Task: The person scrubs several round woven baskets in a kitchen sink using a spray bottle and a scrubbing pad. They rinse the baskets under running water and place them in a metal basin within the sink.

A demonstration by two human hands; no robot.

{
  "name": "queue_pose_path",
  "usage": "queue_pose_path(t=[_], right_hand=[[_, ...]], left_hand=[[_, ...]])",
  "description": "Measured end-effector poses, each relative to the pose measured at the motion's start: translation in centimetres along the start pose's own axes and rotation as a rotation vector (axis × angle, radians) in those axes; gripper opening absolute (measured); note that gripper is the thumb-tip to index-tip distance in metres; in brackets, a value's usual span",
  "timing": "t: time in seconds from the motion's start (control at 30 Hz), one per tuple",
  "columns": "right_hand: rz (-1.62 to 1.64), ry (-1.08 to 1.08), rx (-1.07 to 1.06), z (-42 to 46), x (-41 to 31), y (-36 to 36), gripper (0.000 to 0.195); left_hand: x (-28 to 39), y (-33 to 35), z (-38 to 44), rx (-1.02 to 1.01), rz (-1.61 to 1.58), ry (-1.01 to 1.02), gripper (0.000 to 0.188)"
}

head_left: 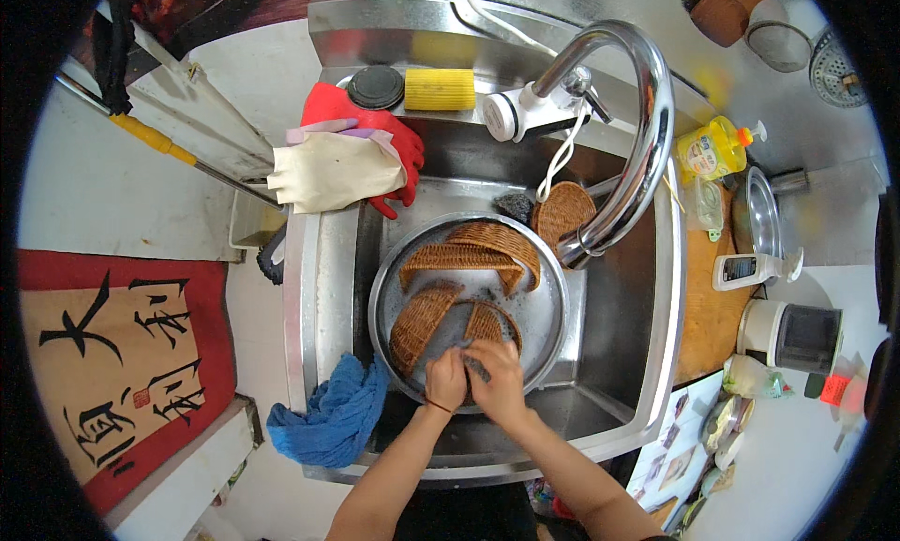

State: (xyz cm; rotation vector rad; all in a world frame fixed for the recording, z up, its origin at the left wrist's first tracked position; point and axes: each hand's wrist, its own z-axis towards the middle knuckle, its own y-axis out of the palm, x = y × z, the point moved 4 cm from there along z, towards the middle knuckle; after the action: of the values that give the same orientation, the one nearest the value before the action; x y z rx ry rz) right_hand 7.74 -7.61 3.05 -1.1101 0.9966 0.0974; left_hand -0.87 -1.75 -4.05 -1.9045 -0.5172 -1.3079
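Observation:
A round metal basin point(557, 330) with sudsy water sits in the stainless steel sink. Several brown wicker baskets lie in it: a long one point(460, 257) and a curved one point(500, 240) at the back, one point(423, 324) at the left. My left hand point(446, 381) and my right hand point(496, 378) meet over the basin's near part, both closed around a grey cloth or pad point(477, 367). Just beyond them is another wicker basket point(487, 321), partly hidden by my fingers. Which hand bears more of the pad cannot be told.
A chrome faucet point(657, 119) arches over the sink's right side. Behind the basin lie a dark scouring pad point(515, 206) and a round wicker piece point(562, 214). Rubber gloves point(344, 172) and a blue cloth point(330, 414) drape over the left rim; a yellow dish-soap bottle point(711, 151) stands right.

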Motion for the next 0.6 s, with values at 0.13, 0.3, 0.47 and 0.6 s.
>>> queue_pose_path(t=[0.13,0.3,0.47,0.6], right_hand=[[-0.053,0.34,-0.125,5.7,7.3,-0.2,0.015],[0.02,-0.002,0.01,0.8,0.6,0.6,0.023],[-0.085,0.279,-0.005,4.3,7.5,1.0,0.019],[-0.012,0.296,0.081,5.0,8.0,1.2,0.017]], left_hand=[[1.1,1.9,0.0,-0.028,0.031,0.058,0.034],[-1.2,0.1,0.6,0.029,0.019,-0.004,0.035],[0.5,1.7,0.5,0.02,0.074,0.068,0.033],[-0.4,2.0,0.3,0.055,0.134,0.17,0.027]])
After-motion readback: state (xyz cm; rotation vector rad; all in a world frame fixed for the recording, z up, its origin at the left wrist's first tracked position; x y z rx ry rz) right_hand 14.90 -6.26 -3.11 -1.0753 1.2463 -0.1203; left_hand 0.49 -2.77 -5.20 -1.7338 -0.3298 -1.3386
